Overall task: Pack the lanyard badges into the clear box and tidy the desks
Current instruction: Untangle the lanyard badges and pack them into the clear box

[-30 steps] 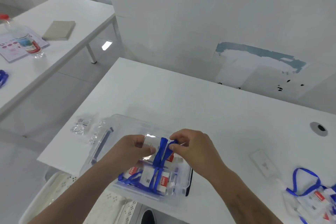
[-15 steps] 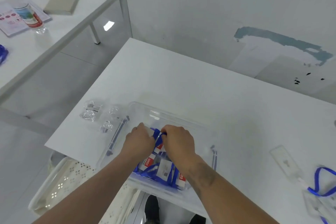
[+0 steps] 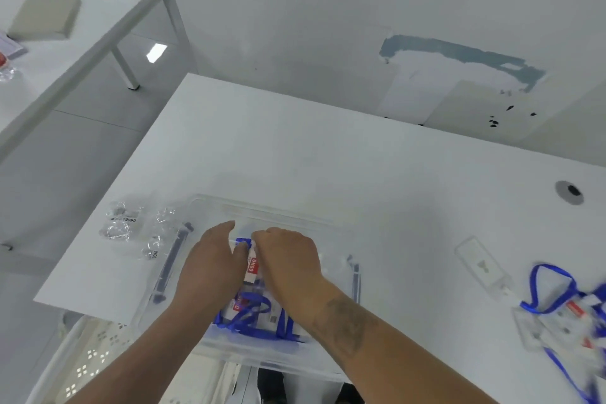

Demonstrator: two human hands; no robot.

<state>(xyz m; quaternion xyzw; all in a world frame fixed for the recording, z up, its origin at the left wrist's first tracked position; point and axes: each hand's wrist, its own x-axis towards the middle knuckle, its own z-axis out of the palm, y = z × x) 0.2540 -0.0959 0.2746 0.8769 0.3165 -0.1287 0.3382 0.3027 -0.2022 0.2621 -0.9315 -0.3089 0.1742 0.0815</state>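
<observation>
The clear box (image 3: pixel 210 207) sits at the near edge of the white desk (image 3: pixel 328 157). Both hands are inside it. My left hand (image 3: pixel 210 269) and my right hand (image 3: pixel 288 266) meet over a lanyard badge (image 3: pixel 252 267) with a blue strap and a red-and-white card, pressing it down onto the other badges (image 3: pixel 249 318) lying in the box. Fingers of both hands pinch the strap at its top. More lanyard badges (image 3: pixel 564 315) with blue straps lie on the desk at the far right.
Crumpled clear wrappers (image 3: pixel 128 226) lie left of the box. A flat clear badge holder (image 3: pixel 482 264) lies to its right, and a cable hole (image 3: pixel 570 192) sits beyond. A second desk at left holds a beige pad (image 3: pixel 44 16). A white perforated basket (image 3: pixel 82 364) stands below the desk edge.
Both hands have lowered the lanyard badge from above the box down into it. The view has tilted downward.
</observation>
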